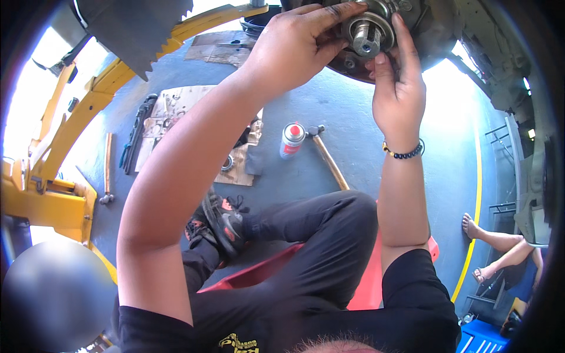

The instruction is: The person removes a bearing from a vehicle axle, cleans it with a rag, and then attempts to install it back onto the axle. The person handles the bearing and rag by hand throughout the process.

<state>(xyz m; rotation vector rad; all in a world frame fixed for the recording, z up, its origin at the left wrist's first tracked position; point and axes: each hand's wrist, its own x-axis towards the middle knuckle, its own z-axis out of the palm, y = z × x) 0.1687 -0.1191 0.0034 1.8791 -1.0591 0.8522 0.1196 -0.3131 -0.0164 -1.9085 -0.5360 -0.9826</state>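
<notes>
Left hand (297, 44) and right hand (403, 97) close in from either side on a metal ring (352, 29), holding it by the edge between half-spread thumbs and forefingers; how hard they press cannot be told. The left forefinger reaches over the far edge with its thumb at the left side, while the right forefinger lies along the right edge and its thumb sits at the near side, beside the shaft end. The ring is around a bright steel shaft (366, 41), grooved along its length, with a small round hole in its end face. Behind them is a dark, greasy, rounded housing (432, 32).

A beaded bracelet (404, 153) circles the right wrist. On the smooth blue-grey floor (447, 159), nearer than the housing, a spray can (292, 144) with a red cap stands just beside a hammer (330, 160) with a wooden handle. Left of the can, the left forearm hides part of a stained cardboard sheet (187, 97) strewn with small parts. A long dark tool (139, 132) lies along its left edge, and farther left are a second hammer (108, 167) and a yellow steel frame (56, 212). Another person's bare legs (497, 237) show at the near right, beyond a yellow floor line (478, 170)
</notes>
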